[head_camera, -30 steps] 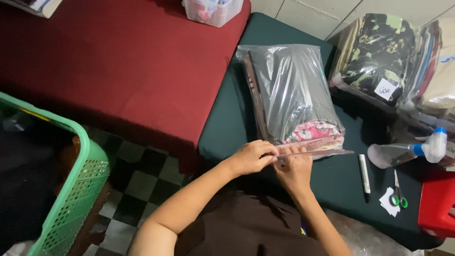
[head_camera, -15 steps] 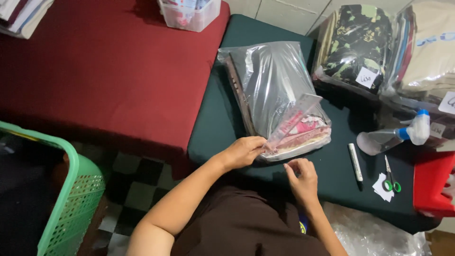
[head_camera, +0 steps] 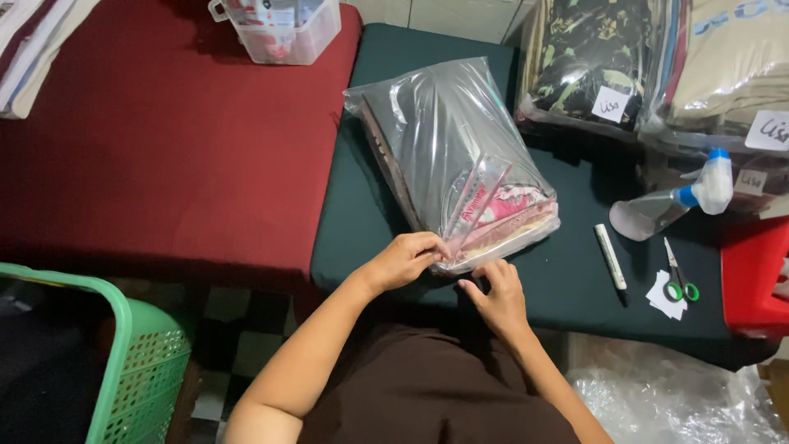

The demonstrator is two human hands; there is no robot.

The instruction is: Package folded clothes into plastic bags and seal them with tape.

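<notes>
Clear plastic wraps a bundle of folded clothing (head_camera: 460,164) lying tilted on a dark green worktop (head_camera: 362,238), its near end showing pink and cream fabric through the film. At that near end the left hand (head_camera: 404,259) has its fingers curled and pinched on the bag's lower edge, while the right hand (head_camera: 497,296) rests just beside it with fingertips pressed against the same edge; whether those fingers grip the film cannot be told. A narrow flap of clear plastic stands up slantwise from the bag near the hands.

At the far right, more bagged stacks of folded cloth sit side by side: a dark one with a leaf pattern (head_camera: 588,57) bearing a small white square label, and a beige one (head_camera: 731,66) with a white label at its right edge. Near them a clear spray bottle with a blue and white head (head_camera: 666,205) lies on its side. A marker pen (head_camera: 611,259) lies to the right of the bundle, with green-handled scissors (head_camera: 678,275) resting on a scrap of white paper further right. A red surface (head_camera: 164,140) adjoins the worktop on the left, carrying a clear lidded box (head_camera: 279,29) at its far edge. A green mesh basket (head_camera: 123,362) stands at near left.
</notes>
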